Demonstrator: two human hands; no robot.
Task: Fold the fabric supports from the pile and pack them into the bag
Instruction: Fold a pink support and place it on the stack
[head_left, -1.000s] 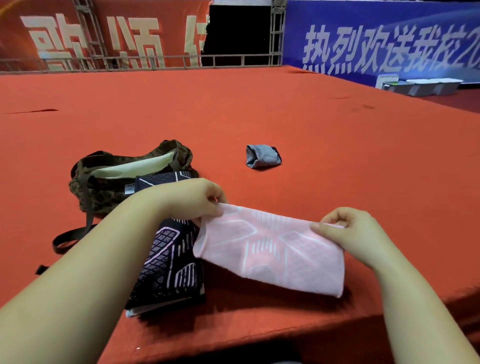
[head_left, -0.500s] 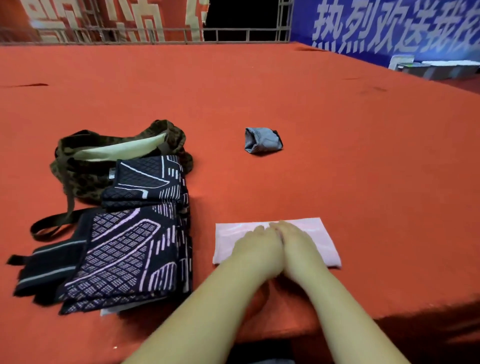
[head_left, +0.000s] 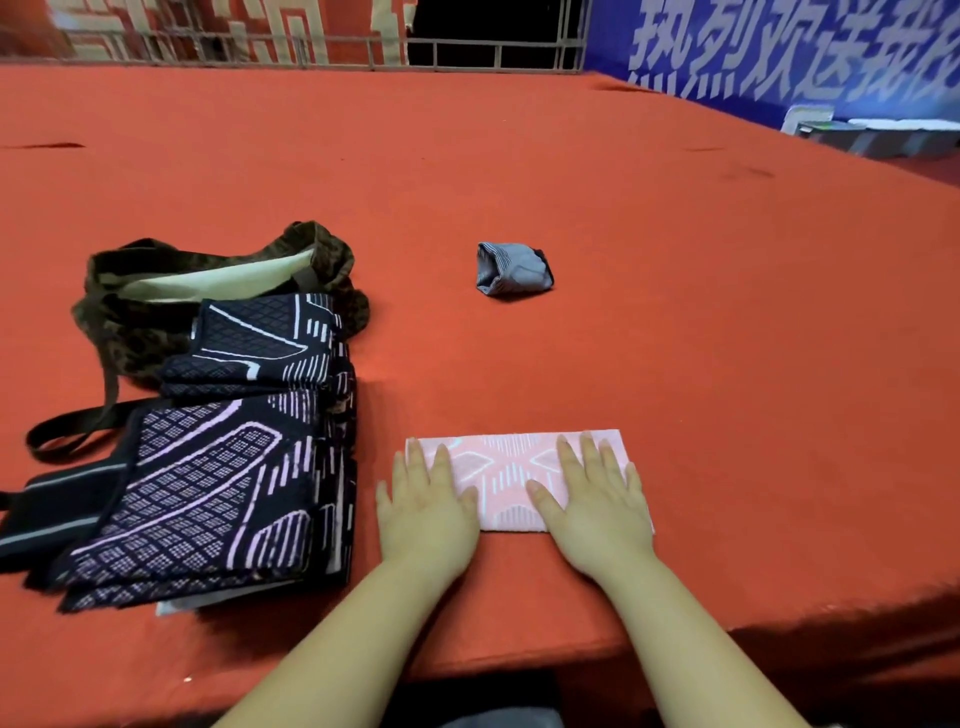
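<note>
Head view, only cam. Pink support (head_left: 511, 480) lies flat on tabletop (head_left: 675, 312) near front edge, laid out as a neat rectangle. Left hand (head_left: 426, 506) rests on its left end, right hand (head_left: 597, 501) on its right end; both palms down, fingers straight and spread, pressing the cloth, no pinch, nothing held. Judged step: smoothing the piece flat before or between folds.

Pile of dark patterned supports (head_left: 208, 467) sits just left of the left hand, apart from the pink one. Several layers visible; a paler edge shows under the stack, count uncertain. Top pieces look roughly squared but not compact, so judged still to be folded.

Camo bag (head_left: 130, 317) lies behind the pile, touching or overlapped by its far end. Mouth open, pale lining visible; contents cannot be made out, so nr of pieces packed unknown.

Small grey bundle (head_left: 511, 270) sits well apart, mid-tabletop, rolled or folded tight; appears done but not packed.

Assessment: early-to-mid stage. One item apparently folded, one in hand, pile remaining, packing not visibly started.
</note>
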